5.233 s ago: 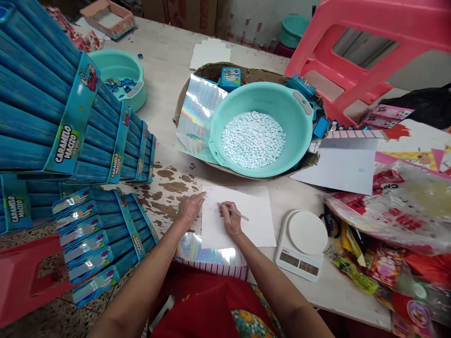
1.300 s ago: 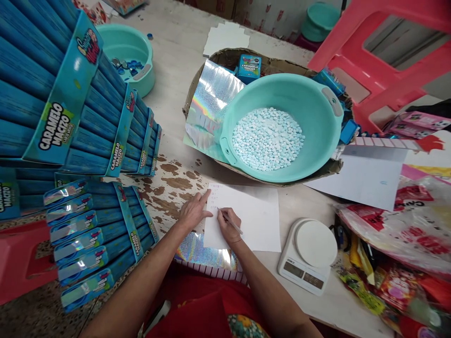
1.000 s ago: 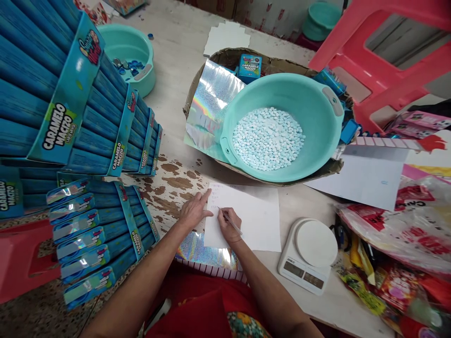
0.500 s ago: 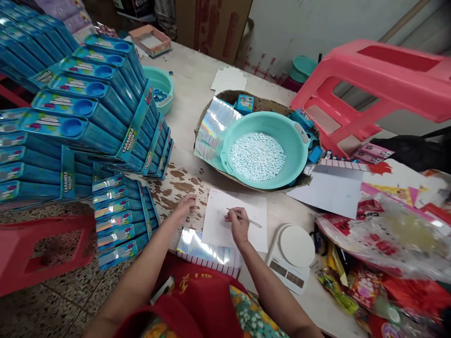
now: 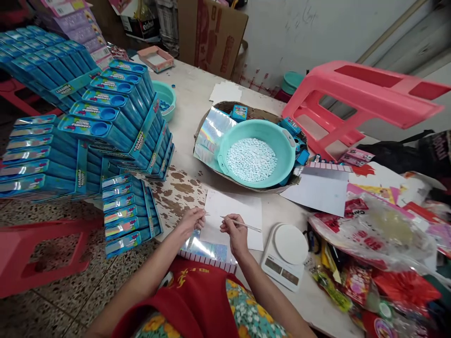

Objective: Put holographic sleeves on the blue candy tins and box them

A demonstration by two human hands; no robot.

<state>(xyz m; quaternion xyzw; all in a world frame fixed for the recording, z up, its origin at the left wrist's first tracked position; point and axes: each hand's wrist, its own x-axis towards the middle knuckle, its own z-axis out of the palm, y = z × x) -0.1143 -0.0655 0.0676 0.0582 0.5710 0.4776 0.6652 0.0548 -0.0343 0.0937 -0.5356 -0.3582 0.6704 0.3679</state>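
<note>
My right hand is closed round a slim pale pen, its tip pointing left above a white sheet of paper. At the left edge of the sheet, my left hand is closed in a pinch. A thin, tiny bit sticks out from its fingertips, too small to name. Under the paper lies a shiny holographic card sheet with a striped edge. A white kitchen scale stands to the right of my right forearm.
A turquoise basin of small pale candies sits in a cut-down cardboard box. Stacks of blue display boxes rise on the left. A pink plastic stool and plastic-wrapped packets occupy the right.
My left hand has moved right to the paper's edge, its fingers now pinched. My right hand still holds the pen, slightly lower on the sheet. The camera view has tilted up a little.
</note>
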